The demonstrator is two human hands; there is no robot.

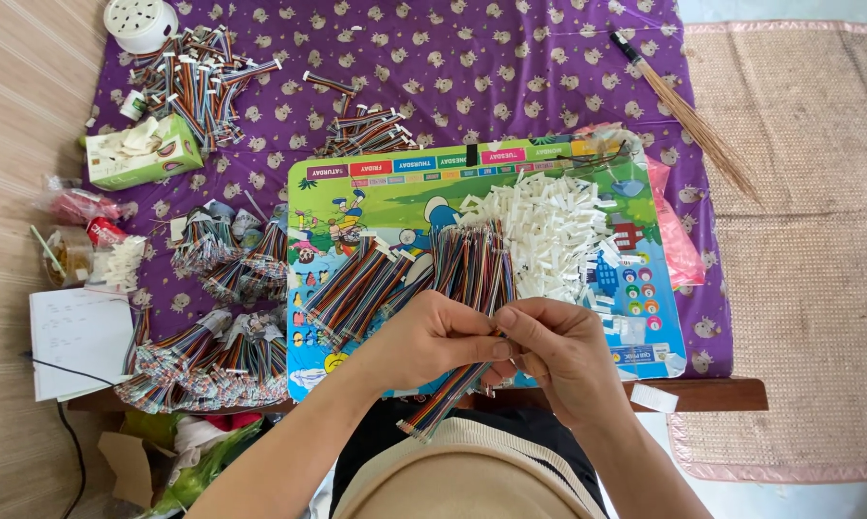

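Between the two hands, close to the body, a rainbow ribbon cable (450, 392) is pinched at its upper end, left hand (433, 338) and right hand (560, 354) closed on it together, probably to steady that end for fine work. Its long axis slants down-left toward the lap. Just beyond the hands lie more cables (467, 261) and white connector housings (549, 231) on a colourful board (395, 187), within easy reach on the counter (510, 77).

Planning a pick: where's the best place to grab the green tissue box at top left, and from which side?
Grip the tissue box across its two long side walls, coming straight down from above. It lies flat and tilted, with tissue poking from the top opening, so hold the ends rather than the middle. Cable bundles crowd its upper right; the left side looks freer.
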